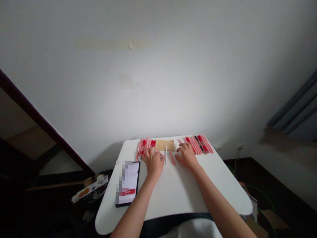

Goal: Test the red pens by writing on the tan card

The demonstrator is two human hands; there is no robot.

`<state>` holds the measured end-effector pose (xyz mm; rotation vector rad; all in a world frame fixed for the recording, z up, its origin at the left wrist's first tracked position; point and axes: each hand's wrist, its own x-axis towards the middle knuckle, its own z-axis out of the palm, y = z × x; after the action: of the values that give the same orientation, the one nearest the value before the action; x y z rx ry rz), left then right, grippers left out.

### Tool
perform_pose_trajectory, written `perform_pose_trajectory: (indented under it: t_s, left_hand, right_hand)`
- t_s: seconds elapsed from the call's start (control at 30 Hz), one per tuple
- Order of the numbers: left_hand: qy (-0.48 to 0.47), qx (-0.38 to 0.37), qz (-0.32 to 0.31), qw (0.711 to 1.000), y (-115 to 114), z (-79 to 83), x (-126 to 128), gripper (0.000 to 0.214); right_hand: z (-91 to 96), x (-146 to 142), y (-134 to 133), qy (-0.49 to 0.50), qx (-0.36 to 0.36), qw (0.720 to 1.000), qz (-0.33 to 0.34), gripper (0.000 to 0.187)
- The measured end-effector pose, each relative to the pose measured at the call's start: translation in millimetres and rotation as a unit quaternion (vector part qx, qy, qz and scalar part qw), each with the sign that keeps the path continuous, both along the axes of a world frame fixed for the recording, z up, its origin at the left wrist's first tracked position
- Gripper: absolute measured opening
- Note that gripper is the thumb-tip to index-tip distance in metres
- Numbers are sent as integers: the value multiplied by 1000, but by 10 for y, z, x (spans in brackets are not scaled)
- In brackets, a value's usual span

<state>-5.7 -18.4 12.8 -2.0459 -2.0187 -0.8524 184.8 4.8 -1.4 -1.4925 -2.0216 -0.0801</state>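
My left hand (154, 161) rests palm down at the far side of a white table (178, 188), fingers spread over the near ends of a bunch of red and pink pens (145, 145). My right hand (186, 155) lies flat too, fingers apart, next to a second row of red pens (199, 144) at the far right. Between the hands lie a thin white stick (165, 154) and one red pen (172, 158). A brown cardboard piece (164, 144) sits behind them. Neither hand grips anything.
A phone (127, 183) with a lit screen lies near the table's left edge. A white wall rises just behind the table. On the floor, a printed box (90, 188) lies at left and green cables (257, 195) at right.
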Motion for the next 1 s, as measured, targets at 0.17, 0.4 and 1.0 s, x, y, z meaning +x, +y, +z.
perform_pose_trajectory:
  t_s: [0.17,0.4,1.0]
  left_hand:
    - [-1,-4,-3,1000,-27,26,-3,12]
    - [6,4,-5,1000,-40,6,9,11]
    - [-28,58,-1,998,-27,-12,9,9]
  right_hand:
    - [-44,61,-6,15,5,1000,15,17]
    - [-107,117,21,36,17,999,16,18]
    - [-87,95,5,56,23,998,28,17]
